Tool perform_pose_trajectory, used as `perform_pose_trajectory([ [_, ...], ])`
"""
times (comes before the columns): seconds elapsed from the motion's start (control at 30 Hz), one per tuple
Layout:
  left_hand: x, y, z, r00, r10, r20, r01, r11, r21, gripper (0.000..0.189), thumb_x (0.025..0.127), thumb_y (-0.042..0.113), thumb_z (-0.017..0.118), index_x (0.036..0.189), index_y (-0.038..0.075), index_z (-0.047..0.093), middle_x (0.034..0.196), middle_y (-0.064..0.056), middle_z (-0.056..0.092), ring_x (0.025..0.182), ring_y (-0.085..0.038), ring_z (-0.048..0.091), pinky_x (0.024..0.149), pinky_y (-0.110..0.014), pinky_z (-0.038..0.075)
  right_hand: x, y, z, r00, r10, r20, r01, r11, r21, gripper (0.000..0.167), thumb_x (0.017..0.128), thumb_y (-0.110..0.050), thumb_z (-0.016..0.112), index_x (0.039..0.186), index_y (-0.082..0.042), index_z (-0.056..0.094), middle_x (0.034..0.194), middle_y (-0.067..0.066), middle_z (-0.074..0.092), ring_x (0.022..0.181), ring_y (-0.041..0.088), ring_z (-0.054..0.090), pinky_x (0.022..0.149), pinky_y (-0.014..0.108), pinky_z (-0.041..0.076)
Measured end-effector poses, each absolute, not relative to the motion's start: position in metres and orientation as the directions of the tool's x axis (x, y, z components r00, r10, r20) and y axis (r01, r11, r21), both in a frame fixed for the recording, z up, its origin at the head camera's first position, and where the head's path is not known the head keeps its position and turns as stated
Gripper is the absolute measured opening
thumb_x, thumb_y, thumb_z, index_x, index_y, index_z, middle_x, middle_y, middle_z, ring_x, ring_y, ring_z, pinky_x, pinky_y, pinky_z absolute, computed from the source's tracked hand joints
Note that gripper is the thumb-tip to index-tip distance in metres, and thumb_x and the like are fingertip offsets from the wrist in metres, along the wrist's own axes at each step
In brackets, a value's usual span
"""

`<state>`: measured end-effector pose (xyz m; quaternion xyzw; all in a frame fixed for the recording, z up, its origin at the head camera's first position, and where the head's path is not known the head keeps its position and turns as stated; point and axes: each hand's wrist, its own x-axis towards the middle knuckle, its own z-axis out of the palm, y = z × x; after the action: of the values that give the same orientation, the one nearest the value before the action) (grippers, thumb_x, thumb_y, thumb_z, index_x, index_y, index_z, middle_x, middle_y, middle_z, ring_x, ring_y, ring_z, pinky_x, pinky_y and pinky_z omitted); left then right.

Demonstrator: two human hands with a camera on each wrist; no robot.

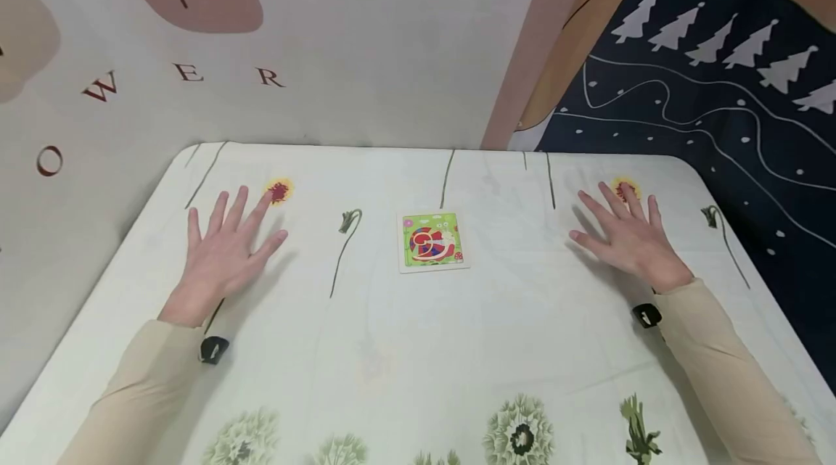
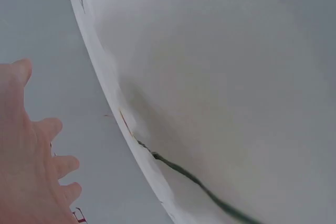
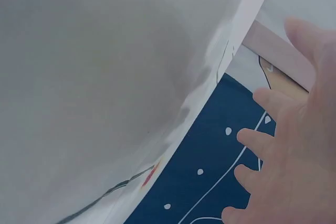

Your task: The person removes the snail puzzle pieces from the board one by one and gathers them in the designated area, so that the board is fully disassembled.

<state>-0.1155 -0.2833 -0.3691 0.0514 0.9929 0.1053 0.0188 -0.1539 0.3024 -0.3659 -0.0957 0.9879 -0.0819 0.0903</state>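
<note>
A small square picture puzzle [image 1: 432,241] with a red and purple snail on a green ground lies flat in a pale frame near the middle of the table. To its left, my left hand [image 1: 225,251] is held over the cloth, fingers spread and holding nothing. On the other side, my right hand [image 1: 630,236] hovers with its fingers fanned out, also holding nothing. Both wrist views show the left hand [image 2: 26,150] and the right hand [image 3: 294,129] raised off the tabletop, with shadows on the cloth beneath. Neither hand touches the puzzle.
A white tablecloth [image 1: 418,327] printed with flowers and stems covers the table. Behind it stands a pale wall [image 1: 366,37] with lettering. At the right hangs a dark blue cloth [image 1: 705,95] with white trees. A small black device [image 1: 214,350] sits at the left wrist, another [image 1: 646,315] at the right.
</note>
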Motion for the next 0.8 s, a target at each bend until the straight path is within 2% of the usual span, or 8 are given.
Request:
perform_pose_trajectory([
  [0.37,-0.117,-0.272,-0.372,-0.99,0.141,-0.025,0.133,0.968,0.211,0.077,0.1,0.064,0.032,0.162,0.023,0.01,0.167,-0.02,0.007,0.153,-0.046,0.0,0.113,-0.071,-0.011,-0.154,0.296,-0.367,-0.965,-0.231,-0.125,-0.21,0.964,-0.163,0.082,0.095,-0.063,0.046,0.159,-0.018,0.023,0.166,0.021,0.009,0.152,0.048,-0.004,0.114,0.071,-0.011],
  [0.8,-0.128,-0.241,-0.368,-0.974,0.216,-0.064,0.197,0.955,0.223,0.074,0.1,0.061,0.036,0.161,0.024,0.015,0.167,-0.018,0.011,0.154,-0.041,0.004,0.115,-0.069,-0.009,-0.166,0.278,-0.369,-0.945,-0.323,-0.056,-0.307,0.933,-0.188,0.072,0.098,-0.057,0.046,0.157,-0.019,0.032,0.163,0.02,0.023,0.151,0.046,0.006,0.116,0.07,-0.002],
])
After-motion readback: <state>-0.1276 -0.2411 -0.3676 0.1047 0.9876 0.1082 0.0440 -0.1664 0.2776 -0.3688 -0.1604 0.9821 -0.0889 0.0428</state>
